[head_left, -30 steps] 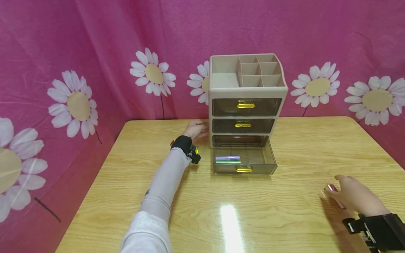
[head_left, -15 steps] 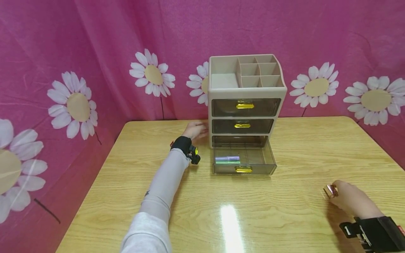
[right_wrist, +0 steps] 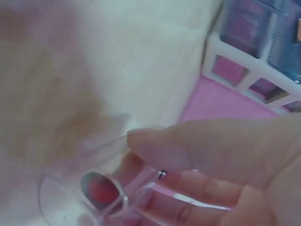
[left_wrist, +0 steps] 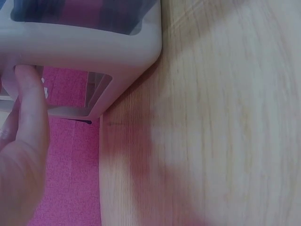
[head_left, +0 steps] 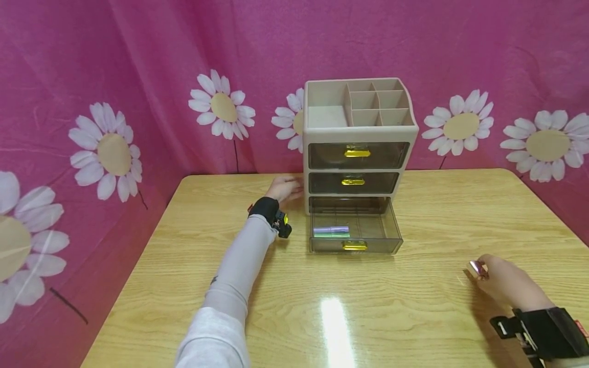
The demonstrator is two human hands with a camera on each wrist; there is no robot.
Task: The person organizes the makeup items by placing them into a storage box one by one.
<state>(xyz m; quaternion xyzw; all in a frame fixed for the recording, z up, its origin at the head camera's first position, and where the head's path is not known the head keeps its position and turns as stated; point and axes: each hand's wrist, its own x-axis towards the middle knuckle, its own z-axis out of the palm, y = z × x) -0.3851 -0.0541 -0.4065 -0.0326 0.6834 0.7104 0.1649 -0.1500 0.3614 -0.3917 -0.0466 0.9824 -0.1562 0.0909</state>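
A pink daisy-print cloth (head_left: 115, 102) hangs behind the wooden counter (head_left: 414, 214). The left hand (head_left: 285, 188) rests straight fingers (left_wrist: 30, 94) against the organizer (head_left: 359, 133), whose pulled-out bottom drawer (head_left: 356, 231) holds a purple tube (head_left: 331, 230) lying crosswise. At the right, the right hand (head_left: 503, 281) pinches a clear, pinkish tube (head_left: 476, 269) just above the counter, its end pointing left toward the organizer.

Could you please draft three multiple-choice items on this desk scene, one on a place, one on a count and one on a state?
1. Where does the left hand rest?
A. against the organizer's left side
B. inside the drawer
C. at the table's near edge

2. How many drawers does the organizer have?
A. two
B. three
C. five

3. What state is the bottom drawer in?
A. pulled open
B. shut
C. lifted out

Answers:
1 A, fingers touch its side wall.
2 B, three gold handles are stacked.
3 A, it juts forward, holding a purple tube.
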